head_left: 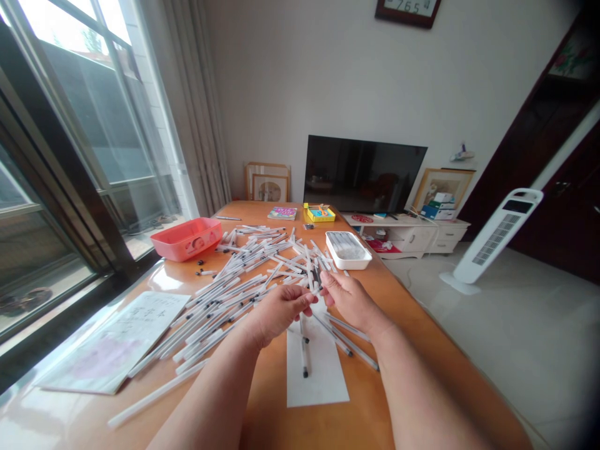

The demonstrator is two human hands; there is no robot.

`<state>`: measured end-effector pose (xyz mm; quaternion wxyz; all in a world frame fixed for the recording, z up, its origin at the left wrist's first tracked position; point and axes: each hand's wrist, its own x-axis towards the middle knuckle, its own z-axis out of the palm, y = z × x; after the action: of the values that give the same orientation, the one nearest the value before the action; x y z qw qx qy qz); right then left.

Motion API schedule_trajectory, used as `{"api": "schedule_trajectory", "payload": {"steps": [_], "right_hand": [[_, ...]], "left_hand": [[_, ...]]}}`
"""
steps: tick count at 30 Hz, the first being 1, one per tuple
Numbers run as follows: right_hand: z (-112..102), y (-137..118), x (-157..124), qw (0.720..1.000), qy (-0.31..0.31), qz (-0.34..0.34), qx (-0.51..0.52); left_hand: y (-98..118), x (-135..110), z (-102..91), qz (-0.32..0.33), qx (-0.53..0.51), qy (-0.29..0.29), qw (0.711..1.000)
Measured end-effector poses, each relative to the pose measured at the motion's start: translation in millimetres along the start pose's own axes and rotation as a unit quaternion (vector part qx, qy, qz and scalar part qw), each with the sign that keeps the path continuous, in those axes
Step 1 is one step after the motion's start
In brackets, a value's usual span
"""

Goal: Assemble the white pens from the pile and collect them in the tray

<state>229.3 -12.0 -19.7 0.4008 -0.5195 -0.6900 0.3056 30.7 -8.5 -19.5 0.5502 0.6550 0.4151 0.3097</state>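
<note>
A person's left hand and right hand meet above the far end of a white paper strip on an orange wooden table, both sets of fingers curled, pinching a thin pen between them. A pile of pens sprawls beyond the strip to its left, a red basket farther left, a white tray beyond it to the right. Far behind the strip stands a dark television; a tower fan stands off to the right.

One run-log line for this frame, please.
left hand, right hand: both pinch white pen | pen pile: left of hands | paper sheet: beneath hands
</note>
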Motion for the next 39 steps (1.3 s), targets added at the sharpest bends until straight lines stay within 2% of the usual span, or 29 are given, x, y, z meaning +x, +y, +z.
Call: {"api": "schedule_trajectory", "payload": {"steps": [5,9,15,18,22,25,29,31,33,37,39], "right_hand": [[-0.7,-2.9,-2.9,0.999,-0.026,-0.036,0.006],[3.1,2.7,-1.2,0.997,0.01,-0.038,-0.059],[9.1,7.4,3.0,0.992,0.052,-0.028,-0.114],[9.5,6.3,2.8,0.989,0.07,-0.028,-0.124],[8.8,5.0,2.9,0.989,0.086,-0.034,-0.115],[11.2,6.6,4.3,0.991,0.087,-0.031,-0.093],[15.9,9.5,6.0,0.992,0.097,-0.025,-0.075],[16.1,9.2,6.0,0.991,0.103,-0.029,-0.076],[14.5,7.7,5.5,0.99,0.111,-0.036,-0.079],[9.8,4.4,4.5,0.988,0.128,-0.042,-0.072],[8.7,4.1,4.7,0.988,0.131,-0.043,-0.067]], "left_hand": [[1.2,-0.4,0.0,0.003,0.004,-0.003,1.0],[-1.8,2.2,3.0,0.005,0.003,0.007,1.0],[-11.2,9.1,4.4,0.068,0.024,0.027,0.997],[-6.6,6.6,5.5,0.039,0.062,0.032,0.997],[-0.2,2.7,6.2,0.014,0.072,0.01,0.997],[-4.6,5.7,4.6,0.054,0.081,0.02,0.995],[-12.7,11.4,3.4,0.129,0.115,0.084,0.981],[-12.1,11.5,3.3,0.138,0.137,0.099,0.976],[-8.6,9.6,2.9,0.124,0.142,0.08,0.979],[0.5,3.3,0.5,0.057,0.104,0.005,0.993],[2.8,1.6,-0.4,0.039,0.097,-0.009,0.995]]}}
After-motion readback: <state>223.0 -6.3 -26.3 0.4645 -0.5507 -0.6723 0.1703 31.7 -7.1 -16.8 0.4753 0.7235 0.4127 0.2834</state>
